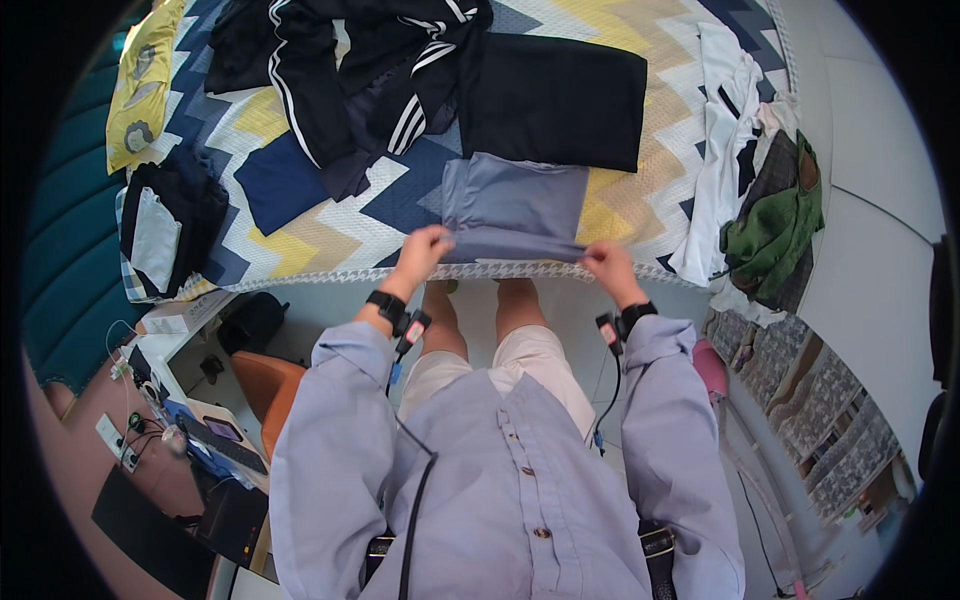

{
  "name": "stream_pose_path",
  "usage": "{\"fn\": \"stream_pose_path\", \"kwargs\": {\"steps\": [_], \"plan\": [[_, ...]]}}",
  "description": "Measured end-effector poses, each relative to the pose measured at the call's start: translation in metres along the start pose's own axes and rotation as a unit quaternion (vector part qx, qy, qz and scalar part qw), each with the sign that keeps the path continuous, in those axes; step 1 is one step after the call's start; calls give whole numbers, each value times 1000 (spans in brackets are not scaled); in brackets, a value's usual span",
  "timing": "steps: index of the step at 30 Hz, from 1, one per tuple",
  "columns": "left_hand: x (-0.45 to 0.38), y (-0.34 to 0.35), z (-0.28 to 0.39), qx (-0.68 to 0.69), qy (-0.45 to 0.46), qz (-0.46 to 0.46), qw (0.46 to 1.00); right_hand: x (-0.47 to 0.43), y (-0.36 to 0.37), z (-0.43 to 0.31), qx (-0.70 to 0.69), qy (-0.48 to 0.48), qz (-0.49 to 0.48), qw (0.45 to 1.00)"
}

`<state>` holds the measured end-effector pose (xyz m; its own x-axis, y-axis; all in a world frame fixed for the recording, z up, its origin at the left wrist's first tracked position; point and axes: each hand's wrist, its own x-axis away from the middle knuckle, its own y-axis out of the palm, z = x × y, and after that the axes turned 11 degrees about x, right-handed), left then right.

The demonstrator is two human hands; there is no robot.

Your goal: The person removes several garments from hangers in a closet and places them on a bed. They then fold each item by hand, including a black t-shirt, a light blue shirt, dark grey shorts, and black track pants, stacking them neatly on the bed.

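Observation:
A grey-blue garment (pixel 517 196), partly folded, lies at the near edge of the bed on a zigzag quilt (pixel 300 244). Its near edge is pinched at the left end by my left hand (pixel 421 253) and at the right end by my right hand (pixel 609 268). Between my hands that edge stretches as a nearly straight strip. Just beyond it lies a flat, folded black cloth garment (pixel 555 101). To the left are a folded navy garment (pixel 279 182) and a loose black jacket with white stripes (pixel 367 75).
White clothing (pixel 712 157) and a green garment (pixel 780 217) lie along the bed's right edge. Dark and light clothes (pixel 169 217) are piled at the left, near a yellow pillow (pixel 141 97). An orange chair (pixel 266 382) and a desk with a keyboard (pixel 225 444) stand below left.

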<state>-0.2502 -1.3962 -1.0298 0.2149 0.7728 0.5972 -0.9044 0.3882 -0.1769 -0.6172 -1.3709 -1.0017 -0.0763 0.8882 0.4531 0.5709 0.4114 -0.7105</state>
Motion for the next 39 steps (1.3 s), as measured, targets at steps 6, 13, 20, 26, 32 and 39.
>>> {"fn": "stream_pose_path", "kwargs": {"steps": [6,13,20,26,32,39], "plan": [[-97,-1,34,-27,90,182,979,-100,-11,3,-163,17,139,976],[-76,33,-27,-15,-38,269,962,-77,61,21,-172,179,199,948],[-69,57,-25,167,-136,142,966,-69,89,9,-62,216,10,974],[-39,37,17,437,-184,97,875,-65,39,-15,-255,211,-15,943],[72,-68,36,561,-125,64,816,-52,0,-127,-380,218,-116,891],[209,-266,-26,627,-29,290,723,-70,116,-395,-339,-19,-173,924]]}}
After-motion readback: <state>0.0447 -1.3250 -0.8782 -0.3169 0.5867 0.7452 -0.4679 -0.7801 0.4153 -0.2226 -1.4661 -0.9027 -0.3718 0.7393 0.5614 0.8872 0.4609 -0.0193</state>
